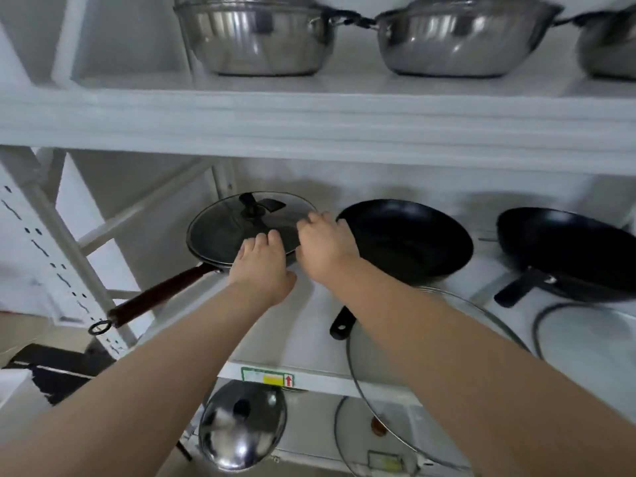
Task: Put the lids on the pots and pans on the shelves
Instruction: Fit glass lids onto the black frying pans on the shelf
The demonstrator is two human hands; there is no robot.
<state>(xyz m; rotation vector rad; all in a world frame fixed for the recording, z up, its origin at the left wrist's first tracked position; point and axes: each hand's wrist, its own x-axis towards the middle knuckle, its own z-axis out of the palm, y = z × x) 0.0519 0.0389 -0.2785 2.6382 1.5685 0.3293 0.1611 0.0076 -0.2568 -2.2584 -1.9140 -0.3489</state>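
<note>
Reaching into the middle shelf (275,339), you have both hands on the glass lid (227,228) that sits on the leftmost pan (206,259), the one with the long brown handle (155,294) sticking out toward you. Your left hand (263,266) rests with its fingers curled on the near rim of the lid, and your right hand (323,247) grips the rim on the lid's right side. The lid lies slightly tilted, its black knob (253,210) up.

Just right of it sits an uncovered black wok (413,235), and farther right another black wok (568,249), also uncovered. Two glass lids lie flat on the shelf in front of them: one (371,366) partly under your right forearm, the other (585,335) at the right edge. Steel pots (258,39) stand on the shelf above, and a shiny steel lid (241,428) shows below.
</note>
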